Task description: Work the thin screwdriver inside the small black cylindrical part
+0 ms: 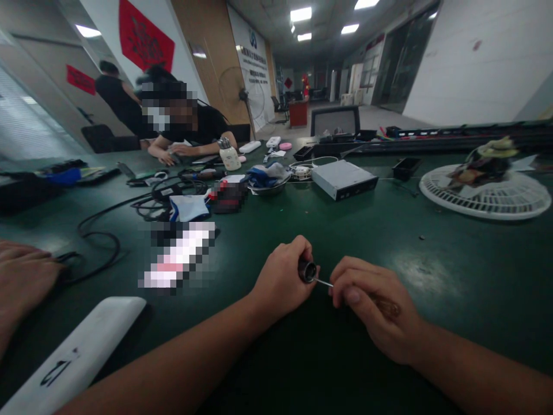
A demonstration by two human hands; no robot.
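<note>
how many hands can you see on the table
5: the wearer's left hand and right hand at front, another person's hand at left edge, a co-worker's hand and other hand across the table. More may be hidden.

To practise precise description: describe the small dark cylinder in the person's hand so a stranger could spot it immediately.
On the green workbench, find the two hands nearest you. The left hand grips a small dark cylinder; unlike the cables and disc drive farther off, it has a thin metal pin sticking out toward the right hand.
</note>
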